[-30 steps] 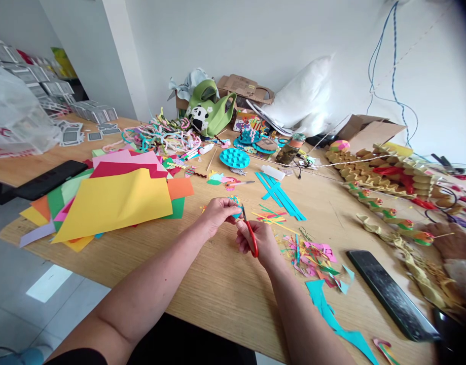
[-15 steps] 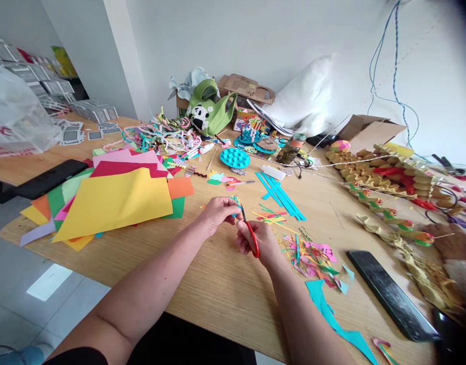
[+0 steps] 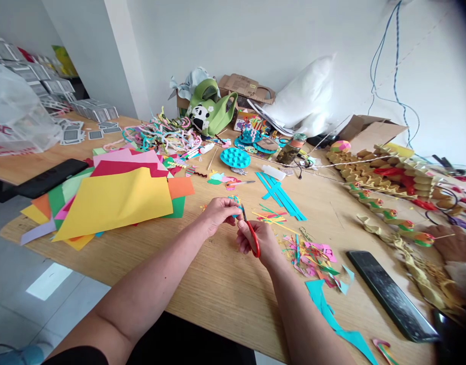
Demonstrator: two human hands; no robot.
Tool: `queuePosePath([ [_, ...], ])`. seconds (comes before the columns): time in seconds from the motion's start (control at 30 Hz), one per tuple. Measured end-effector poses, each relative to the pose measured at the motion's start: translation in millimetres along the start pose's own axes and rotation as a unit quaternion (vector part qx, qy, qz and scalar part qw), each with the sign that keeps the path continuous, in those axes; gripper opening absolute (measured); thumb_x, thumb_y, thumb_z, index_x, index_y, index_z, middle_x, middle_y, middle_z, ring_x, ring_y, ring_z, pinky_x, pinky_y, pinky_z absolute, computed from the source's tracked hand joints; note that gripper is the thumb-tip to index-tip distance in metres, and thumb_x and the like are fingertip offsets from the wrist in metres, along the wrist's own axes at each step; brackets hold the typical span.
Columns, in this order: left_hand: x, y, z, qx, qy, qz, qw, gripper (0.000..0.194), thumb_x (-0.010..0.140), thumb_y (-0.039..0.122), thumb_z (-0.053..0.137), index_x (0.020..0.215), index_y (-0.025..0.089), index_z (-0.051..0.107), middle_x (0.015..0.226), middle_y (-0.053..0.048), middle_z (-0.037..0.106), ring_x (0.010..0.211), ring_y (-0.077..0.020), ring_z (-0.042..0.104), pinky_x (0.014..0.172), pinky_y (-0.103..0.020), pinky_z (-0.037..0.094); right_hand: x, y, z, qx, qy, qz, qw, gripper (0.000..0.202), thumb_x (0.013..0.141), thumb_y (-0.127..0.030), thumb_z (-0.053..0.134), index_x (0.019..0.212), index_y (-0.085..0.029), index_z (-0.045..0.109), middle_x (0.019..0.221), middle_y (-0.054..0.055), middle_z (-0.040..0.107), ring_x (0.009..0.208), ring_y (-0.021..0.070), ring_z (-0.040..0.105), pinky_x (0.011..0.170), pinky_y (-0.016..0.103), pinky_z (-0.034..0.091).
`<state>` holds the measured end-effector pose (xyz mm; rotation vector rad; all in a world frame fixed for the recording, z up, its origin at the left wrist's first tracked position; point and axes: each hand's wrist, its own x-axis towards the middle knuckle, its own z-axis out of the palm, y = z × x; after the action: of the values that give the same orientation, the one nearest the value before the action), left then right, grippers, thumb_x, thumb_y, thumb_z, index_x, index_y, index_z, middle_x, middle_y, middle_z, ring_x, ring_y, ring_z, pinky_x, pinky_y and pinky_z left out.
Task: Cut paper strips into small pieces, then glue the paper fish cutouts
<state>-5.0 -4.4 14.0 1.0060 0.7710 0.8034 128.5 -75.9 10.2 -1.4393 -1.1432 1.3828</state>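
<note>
Right hand (image 3: pixel 260 241) closed round handles of red-handled scissors (image 3: pixel 252 234); left hand (image 3: pixel 219 215) pinches small blue paper piece (image 3: pixel 239 207), just beside scissors' blades. Paper probably light, soft, easy to tear: hold by edge, away from blades. Scissors likely stiff, to take by handles. On worktop (image 3: pixel 202 284), right of scissors: paper scraps (image 3: pixel 312 258); beyond, to right: blue paper strips (image 3: pixel 284 196); left of scissors: coloured paper sheets (image 3: pixel 120 203).

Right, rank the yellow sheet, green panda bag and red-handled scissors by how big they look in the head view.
1. Yellow sheet
2. Green panda bag
3. Red-handled scissors, partly hidden by the right hand
</note>
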Motion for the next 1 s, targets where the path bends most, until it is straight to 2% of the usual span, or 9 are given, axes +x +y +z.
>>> queuePosePath([
  [0.27,0.7,-0.5,-0.4,-0.023,0.013,-0.012,1.000,0.007,0.064,0.014,0.065,0.069,0.012,0.060,0.058,-0.002,0.063,0.047,-0.0083,0.054,0.050,-0.021,0.044,-0.7,0.9,-0.2,-0.003,0.000,0.005,1.000,0.055,0.061,-0.067,0.073,0.060,-0.015,0.056,0.050,0.003,0.062,0.036,0.0115,0.056,0.033,0.018,0.042],
  [0.5,2.4,-1.5,-1.2,-0.032,0.019,-0.017,0.999,0.007,0.064,0.013,0.065,0.069,0.012,0.062,0.057,0.000,0.062,0.048,-0.0083,0.054,0.048,-0.020,0.044,-0.4,-0.2,0.2,-0.008,-0.011,-0.011,1.000,0.060,0.063,-0.074,0.066,0.062,-0.015,0.057,0.052,0.003,0.063,0.039,0.0115,0.058,0.038,0.019,0.046],
  [1.0,0.7,-0.1,-0.4,-0.012,0.025,-0.024,0.999,0.007,0.064,0.013,0.066,0.069,0.011,0.062,0.054,0.000,0.060,0.046,-0.0069,0.052,0.047,-0.019,0.043,-0.3,0.2,0.0,-0.018,0.000,0.000,1.000,0.059,0.060,-0.072,0.070,0.060,-0.015,0.057,0.052,0.003,0.062,0.040,0.0128,0.058,0.038,0.020,0.045],
])
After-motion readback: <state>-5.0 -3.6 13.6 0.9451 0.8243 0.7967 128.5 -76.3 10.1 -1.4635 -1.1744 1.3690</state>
